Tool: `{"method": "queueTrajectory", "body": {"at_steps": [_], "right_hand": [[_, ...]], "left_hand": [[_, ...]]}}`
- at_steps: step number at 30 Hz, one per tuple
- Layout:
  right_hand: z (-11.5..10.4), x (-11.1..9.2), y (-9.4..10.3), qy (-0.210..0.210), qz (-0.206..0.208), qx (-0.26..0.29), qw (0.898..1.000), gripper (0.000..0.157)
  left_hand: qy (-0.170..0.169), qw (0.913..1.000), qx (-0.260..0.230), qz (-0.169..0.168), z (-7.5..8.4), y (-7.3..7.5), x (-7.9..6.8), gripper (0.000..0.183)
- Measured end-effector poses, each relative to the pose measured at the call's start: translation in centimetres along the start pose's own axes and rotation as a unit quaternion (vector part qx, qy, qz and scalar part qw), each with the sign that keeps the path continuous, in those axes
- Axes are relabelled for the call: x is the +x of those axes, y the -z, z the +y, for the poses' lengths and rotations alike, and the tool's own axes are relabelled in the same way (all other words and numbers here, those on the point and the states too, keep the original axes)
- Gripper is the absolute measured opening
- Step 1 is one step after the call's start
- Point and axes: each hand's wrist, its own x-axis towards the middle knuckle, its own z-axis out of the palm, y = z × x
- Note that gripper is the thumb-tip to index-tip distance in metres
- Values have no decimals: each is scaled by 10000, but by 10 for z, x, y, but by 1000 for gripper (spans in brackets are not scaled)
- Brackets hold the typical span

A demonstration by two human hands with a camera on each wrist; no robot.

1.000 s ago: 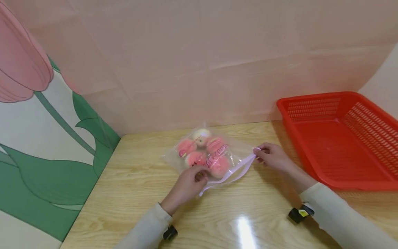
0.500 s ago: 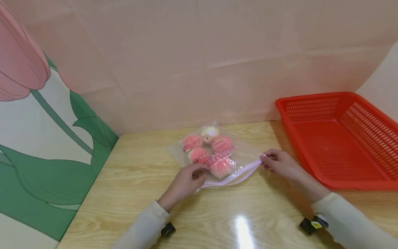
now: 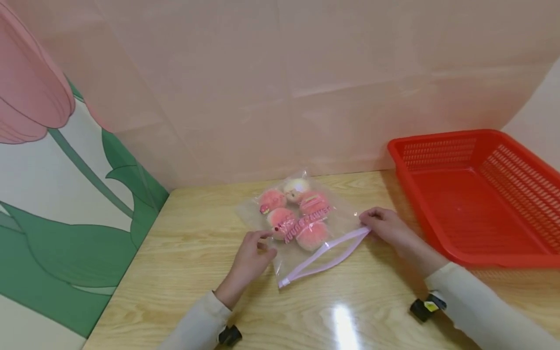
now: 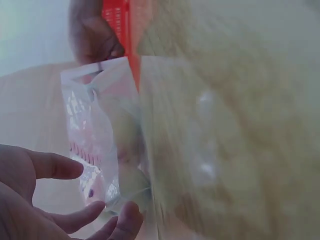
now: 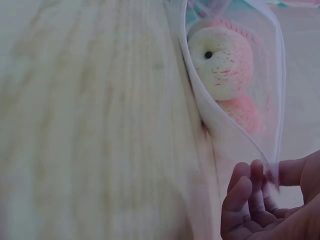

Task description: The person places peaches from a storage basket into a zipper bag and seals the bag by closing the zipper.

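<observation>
A clear zipper bag (image 3: pixel 258 221) with pink lettering lies on the table, several pink-and-cream peaches (image 3: pixel 312 236) inside it. Its lilac zip strip (image 3: pixel 334 262) faces me with the mouth gaping. A small pale slider (image 3: pixel 285 282) sits at the strip's left end. My right hand (image 3: pixel 387 228) pinches the bag's right corner between thumb and fingers, as the right wrist view also shows. Beside the bag's left edge is my left hand (image 3: pixel 249 257), thumb and fingers spread apart in the left wrist view with nothing between them. One peach (image 5: pixel 220 62) shows through the opening.
A red plastic basket (image 3: pixel 430 228) with slotted walls stands at the right, close beyond my right hand. The wooden table (image 3: pixel 197 272) meets a pinkish covered wall (image 3: pixel 227 97) at the back. A flower-patterned panel (image 3: pixel 78 243) borders the left.
My left hand has let go of the bag's near edge and drawn back left. The zip mouth has spread wider, its left end dropping towards me. The bag has shifted slightly right.
</observation>
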Motion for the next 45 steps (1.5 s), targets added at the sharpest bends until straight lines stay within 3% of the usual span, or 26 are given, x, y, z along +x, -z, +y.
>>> {"method": "queueTrajectory", "body": {"at_steps": [5, 13, 27, 31, 33, 34, 36, 37, 39, 41, 43, 45], "right_hand": [[6, -6, 1, 180, -72, 156, 9997, 36], [14, -25, 4, 6, -390, 260, 9989, 29], [16, -47, 1, -68, -781, 220, 9967, 25], [18, -51, 0, 17, -633, 292, 9976, 29], [19, -53, 0, 66, -452, 364, 9983, 30], [20, -54, 0, 119, -351, 404, 9985, 30], [22, -55, 1, 319, -184, 436, 9984, 27], [23, -56, 1, 494, -137, 408, 9978, 25], [26, -56, 2, 881, -97, 266, 9957, 22], [30, -57, 4, 1358, -108, 115, 9906, 24], [33, -56, 6, 1886, -136, -113, 9819, 30], [36, -57, 8, 2208, -174, -280, 9748, 35]], "left_hand": [[-142, 9998, 128, 5, 2, -2, 5, 43], [-326, 9993, 181, -24, 4, -2, 18, 41], [-267, 9971, 335, -636, 10, -6, 61, 38], [-342, 9952, 521, -748, 8, -2, 61, 38], [-649, 9928, 645, -775, 6, 3, 58, 36], [-910, 9895, 765, -820, 4, 6, 56, 36], [-1700, 9720, 1289, -981, 0, 14, 51, 43], [-2132, 9578, 1608, -1063, -2, 18, 48, 47], [-2911, 9211, 2281, -1217, -6, 25, 43, 57], [-3451, 8852, 2835, -1305, -9, 29, 38, 63], [-3594, 8697, 3095, -1367, -11, 32, 34, 62], [-3606, 8683, 3115, -1380, -11, 32, 32, 58]]}}
